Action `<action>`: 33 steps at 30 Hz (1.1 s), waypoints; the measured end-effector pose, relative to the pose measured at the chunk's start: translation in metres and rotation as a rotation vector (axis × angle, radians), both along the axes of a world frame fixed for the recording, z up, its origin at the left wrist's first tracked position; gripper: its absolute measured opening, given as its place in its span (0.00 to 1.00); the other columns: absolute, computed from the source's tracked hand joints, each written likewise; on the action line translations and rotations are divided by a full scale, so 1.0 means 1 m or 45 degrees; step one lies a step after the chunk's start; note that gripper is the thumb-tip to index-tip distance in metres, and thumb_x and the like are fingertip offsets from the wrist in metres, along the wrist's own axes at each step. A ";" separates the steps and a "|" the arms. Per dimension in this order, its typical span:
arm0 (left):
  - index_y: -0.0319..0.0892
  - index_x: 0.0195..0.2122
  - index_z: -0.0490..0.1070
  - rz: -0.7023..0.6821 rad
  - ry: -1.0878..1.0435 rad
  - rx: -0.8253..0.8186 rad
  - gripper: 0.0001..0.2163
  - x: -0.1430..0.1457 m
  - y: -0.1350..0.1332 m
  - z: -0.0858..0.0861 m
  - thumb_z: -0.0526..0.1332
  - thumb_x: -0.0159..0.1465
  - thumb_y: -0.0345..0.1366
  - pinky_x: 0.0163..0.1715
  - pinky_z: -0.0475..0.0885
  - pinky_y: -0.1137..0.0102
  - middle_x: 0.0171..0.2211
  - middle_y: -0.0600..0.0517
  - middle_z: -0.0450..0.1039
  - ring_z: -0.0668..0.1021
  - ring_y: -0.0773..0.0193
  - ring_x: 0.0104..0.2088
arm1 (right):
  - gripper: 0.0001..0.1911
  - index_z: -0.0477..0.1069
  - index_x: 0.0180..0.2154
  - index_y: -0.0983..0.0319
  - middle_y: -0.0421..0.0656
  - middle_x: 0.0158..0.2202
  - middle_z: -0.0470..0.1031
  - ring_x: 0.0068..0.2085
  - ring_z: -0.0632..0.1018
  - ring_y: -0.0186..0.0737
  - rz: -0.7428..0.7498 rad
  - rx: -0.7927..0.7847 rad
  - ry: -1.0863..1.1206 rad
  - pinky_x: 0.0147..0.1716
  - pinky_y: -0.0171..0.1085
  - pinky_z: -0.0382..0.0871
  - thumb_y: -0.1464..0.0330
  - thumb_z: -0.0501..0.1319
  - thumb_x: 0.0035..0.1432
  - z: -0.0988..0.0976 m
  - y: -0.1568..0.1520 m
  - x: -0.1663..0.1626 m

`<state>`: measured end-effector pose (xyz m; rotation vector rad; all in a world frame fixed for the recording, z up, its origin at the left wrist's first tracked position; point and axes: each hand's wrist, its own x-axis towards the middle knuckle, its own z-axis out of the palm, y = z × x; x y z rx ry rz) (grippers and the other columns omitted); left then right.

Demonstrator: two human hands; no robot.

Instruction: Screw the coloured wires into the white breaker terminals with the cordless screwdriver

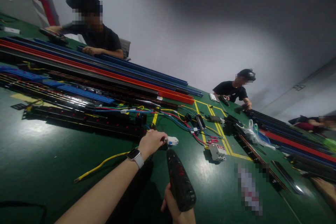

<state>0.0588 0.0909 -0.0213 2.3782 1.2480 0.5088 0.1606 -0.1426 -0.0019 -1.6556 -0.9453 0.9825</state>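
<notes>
My left hand (151, 142), with a smartwatch on its wrist, is closed around a small white electrical part (172, 141) held just above the green table (52, 154). My right hand (175, 205) grips a black electric screwdriver (180, 180) whose tip points up at that white part. A long black power strip (84, 120) with coloured wires lies just beyond my left hand. A white circuit breaker (217, 152) stands on the table to the right.
Long red, blue and black rails (105, 73) run across the table. A yellow wire (101, 164) lies near my left arm. Two people sit at the far side, and another person's hand (325, 189) shows at the right edge. Clear plastic bags (253, 133) lie further right.
</notes>
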 end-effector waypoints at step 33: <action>0.59 0.50 0.79 0.005 0.033 -0.012 0.13 -0.001 -0.002 0.007 0.62 0.65 0.43 0.52 0.67 0.66 0.41 0.51 0.81 0.79 0.57 0.46 | 0.33 0.75 0.32 0.62 0.37 0.16 0.71 0.21 0.73 0.38 -0.044 -0.034 -0.018 0.30 0.38 0.69 0.36 0.64 0.50 -0.001 0.003 -0.002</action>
